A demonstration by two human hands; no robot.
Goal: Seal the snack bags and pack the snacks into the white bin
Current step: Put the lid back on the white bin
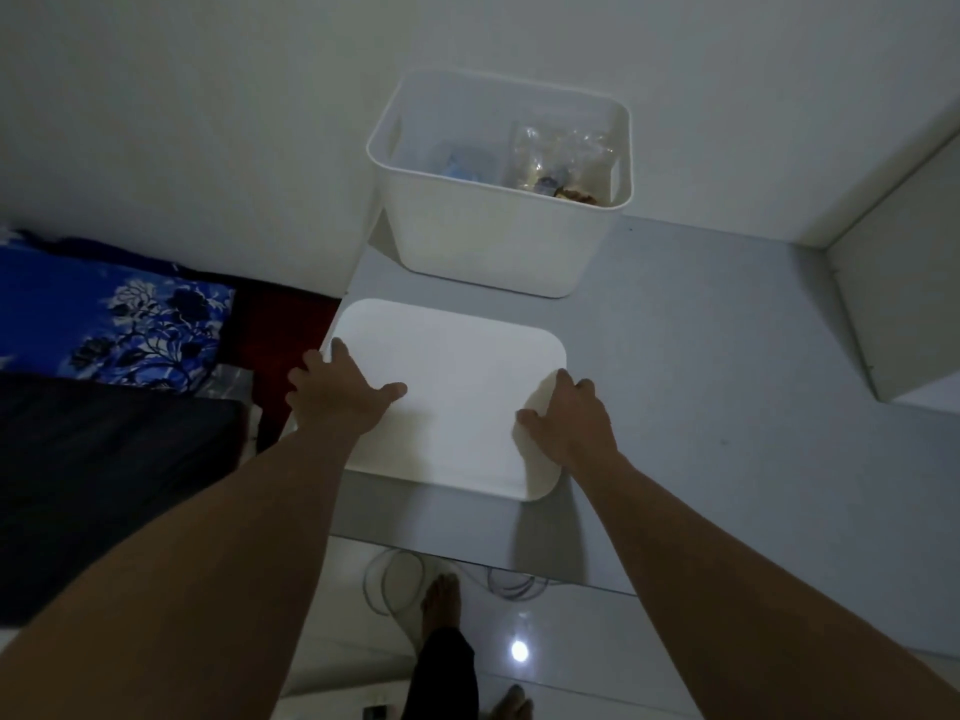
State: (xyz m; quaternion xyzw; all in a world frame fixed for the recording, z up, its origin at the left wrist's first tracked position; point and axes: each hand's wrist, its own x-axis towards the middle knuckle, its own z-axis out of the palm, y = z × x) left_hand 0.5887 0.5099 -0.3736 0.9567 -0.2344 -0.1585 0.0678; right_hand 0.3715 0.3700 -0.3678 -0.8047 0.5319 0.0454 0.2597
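Note:
The white bin (493, 246) stands open at the back of the grey table (701, 387), against the wall. Inside it lie a clear snack bag (561, 158) with brown pieces and a bluish bag (462, 166). In front of the bin lies the flat white lid (452, 387), reaching to the table's left edge. My left hand (337, 397) grips the lid's left edge, thumb on top and fingers over the side. My right hand (571, 423) grips the right edge the same way.
A white cabinet side (909, 304) stands at the right of the table. A bed with a blue floral cloth (130, 324) and dark fabric lies to the left. Below the table's near edge are coiled cables (395, 579) and my feet on a glossy floor.

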